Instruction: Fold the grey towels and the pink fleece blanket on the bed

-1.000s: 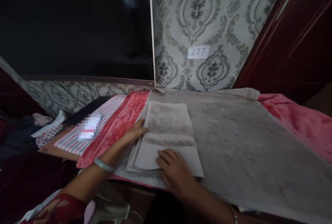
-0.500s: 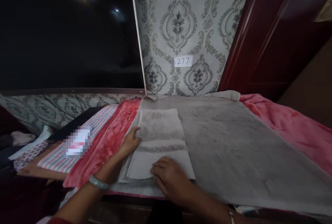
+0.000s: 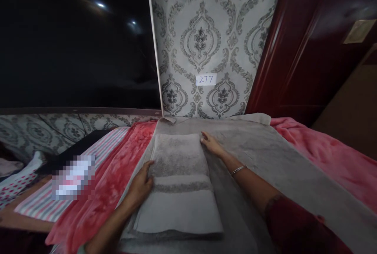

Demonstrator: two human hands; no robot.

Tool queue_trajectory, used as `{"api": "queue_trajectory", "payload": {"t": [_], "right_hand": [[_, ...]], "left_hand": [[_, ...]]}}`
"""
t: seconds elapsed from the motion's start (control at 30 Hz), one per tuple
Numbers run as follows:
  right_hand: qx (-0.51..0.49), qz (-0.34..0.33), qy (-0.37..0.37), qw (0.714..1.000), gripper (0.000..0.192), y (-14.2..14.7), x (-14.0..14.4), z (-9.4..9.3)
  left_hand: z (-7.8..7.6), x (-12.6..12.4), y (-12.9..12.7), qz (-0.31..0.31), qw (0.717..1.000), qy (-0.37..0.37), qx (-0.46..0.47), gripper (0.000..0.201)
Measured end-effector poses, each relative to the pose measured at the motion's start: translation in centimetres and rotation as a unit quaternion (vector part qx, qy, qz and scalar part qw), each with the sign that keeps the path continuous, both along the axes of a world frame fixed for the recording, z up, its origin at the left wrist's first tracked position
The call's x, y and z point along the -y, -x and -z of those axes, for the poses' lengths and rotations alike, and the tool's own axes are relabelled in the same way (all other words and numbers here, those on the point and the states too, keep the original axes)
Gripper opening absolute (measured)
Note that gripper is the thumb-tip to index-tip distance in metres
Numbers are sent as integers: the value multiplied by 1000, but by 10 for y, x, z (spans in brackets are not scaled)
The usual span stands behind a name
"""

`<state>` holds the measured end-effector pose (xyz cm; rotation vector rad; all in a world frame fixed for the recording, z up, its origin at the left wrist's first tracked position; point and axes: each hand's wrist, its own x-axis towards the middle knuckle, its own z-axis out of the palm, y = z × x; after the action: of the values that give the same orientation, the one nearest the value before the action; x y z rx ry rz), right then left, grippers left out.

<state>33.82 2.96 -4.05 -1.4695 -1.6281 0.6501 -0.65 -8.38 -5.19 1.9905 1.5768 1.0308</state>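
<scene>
The left hand, grip half-curled, touches the folded towel, which lies on the grey cloth and should prove light, limp and best held by its layered sides, while the right hand, grip loosely bent, meets the towel's far-right corner, any pinch impossible to tell.

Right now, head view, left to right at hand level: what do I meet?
Striped cloth → red cloth → left hand → folded gray cloth → right hand → pink cloth. Gray sheet left out: it runs beneath several of these.
</scene>
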Motion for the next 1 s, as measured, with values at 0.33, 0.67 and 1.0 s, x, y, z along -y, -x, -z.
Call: {"api": "queue_trajectory", "payload": {"t": [0.33, 0.67, 1.0], "right_hand": [[15, -67, 38, 997, 20, 3, -59, 4], [22, 9, 106, 994, 13, -6, -72, 23], [-24, 39, 89, 995, 54, 4, -47, 23]], "left_hand": [[0, 5, -1, -1, 997, 61, 44, 57], [-7, 1, 4, 40, 978, 156, 136, 52], [-32, -61, -20, 10, 971, 176, 163, 60]]}}
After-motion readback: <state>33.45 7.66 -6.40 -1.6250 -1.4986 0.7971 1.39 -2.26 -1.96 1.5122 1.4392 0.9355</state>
